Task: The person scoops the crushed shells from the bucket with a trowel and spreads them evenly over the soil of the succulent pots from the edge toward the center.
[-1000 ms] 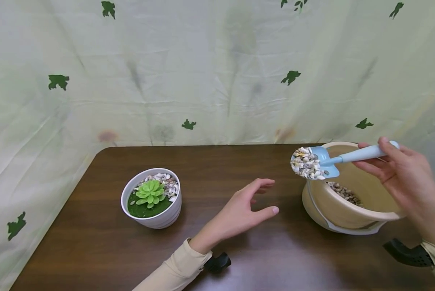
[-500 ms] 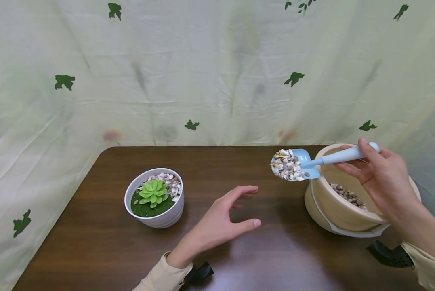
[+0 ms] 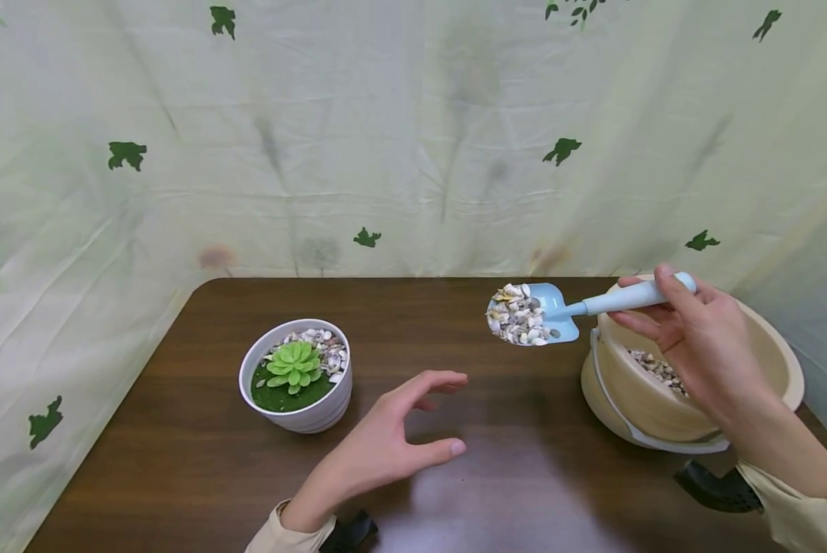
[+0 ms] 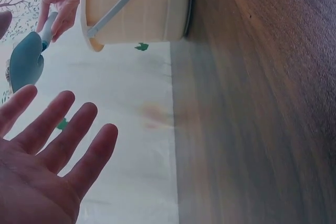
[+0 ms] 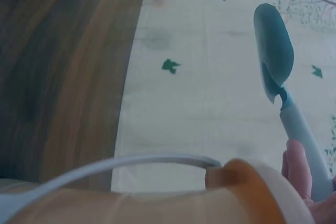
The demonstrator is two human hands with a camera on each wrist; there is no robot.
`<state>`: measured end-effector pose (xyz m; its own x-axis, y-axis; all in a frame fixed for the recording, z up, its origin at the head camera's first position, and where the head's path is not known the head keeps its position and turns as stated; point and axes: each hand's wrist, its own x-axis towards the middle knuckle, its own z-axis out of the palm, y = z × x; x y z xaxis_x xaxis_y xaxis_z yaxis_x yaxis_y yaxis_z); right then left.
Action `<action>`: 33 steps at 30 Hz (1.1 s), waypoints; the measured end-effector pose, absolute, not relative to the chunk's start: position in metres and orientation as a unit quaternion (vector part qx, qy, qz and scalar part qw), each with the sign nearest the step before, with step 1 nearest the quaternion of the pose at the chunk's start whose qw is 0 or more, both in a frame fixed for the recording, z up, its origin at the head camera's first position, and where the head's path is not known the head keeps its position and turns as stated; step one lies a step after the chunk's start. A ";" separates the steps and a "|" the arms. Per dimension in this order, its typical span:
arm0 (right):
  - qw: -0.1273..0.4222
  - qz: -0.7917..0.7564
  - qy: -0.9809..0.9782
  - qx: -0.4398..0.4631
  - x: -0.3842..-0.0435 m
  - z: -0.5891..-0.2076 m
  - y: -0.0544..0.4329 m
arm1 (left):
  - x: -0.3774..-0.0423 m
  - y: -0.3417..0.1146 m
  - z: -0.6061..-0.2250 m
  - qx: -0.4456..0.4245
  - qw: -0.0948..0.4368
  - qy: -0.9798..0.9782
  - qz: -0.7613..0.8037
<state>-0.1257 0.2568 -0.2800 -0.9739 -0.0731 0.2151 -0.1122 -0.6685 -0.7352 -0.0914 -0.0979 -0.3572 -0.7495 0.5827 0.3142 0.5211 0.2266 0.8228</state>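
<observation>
My right hand (image 3: 710, 346) pinches the handle of a light blue trowel (image 3: 558, 311) between thumb and fingers. A heap of small shells and pebbles (image 3: 518, 316) lies on its blade, held level above the table left of a beige bucket (image 3: 616, 392). More pebbles (image 3: 658, 370) show inside the bucket, partly hidden by my right wrist. My left hand (image 3: 385, 442) hovers over the table, fingers spread and touching nothing; the left wrist view shows its palm (image 4: 37, 182) bare. To its left stands a white pot (image 3: 316, 415) with a green succulent (image 3: 294, 366), moss and shells.
A dark brown wooden table (image 3: 178, 461) carries the pot and bucket. Behind it hangs a pale curtain (image 3: 385, 153) with green leaf shapes. The bucket's grey handle (image 5: 157, 158) hangs down its side.
The trowel with its load has moved left, away from over the bucket's rim, in my right hand. My left hand has drawn left and slightly toward me.
</observation>
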 end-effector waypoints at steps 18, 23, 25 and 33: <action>0.037 0.886 -0.452 0.099 -0.123 -0.284 0.223 | -0.075 -0.127 -0.359 0.317 0.013 0.813 0.489; 0.038 0.873 -0.476 0.097 -0.122 -0.288 0.210 | -0.067 -0.142 -0.364 0.306 0.016 0.817 0.489; 0.036 0.870 -0.482 0.096 -0.122 -0.290 0.205 | -0.063 -0.148 -0.366 0.304 0.012 0.815 0.492; 0.035 0.865 -0.493 0.089 -0.124 -0.295 0.188 | -0.047 -0.178 -0.372 0.269 0.012 0.827 0.494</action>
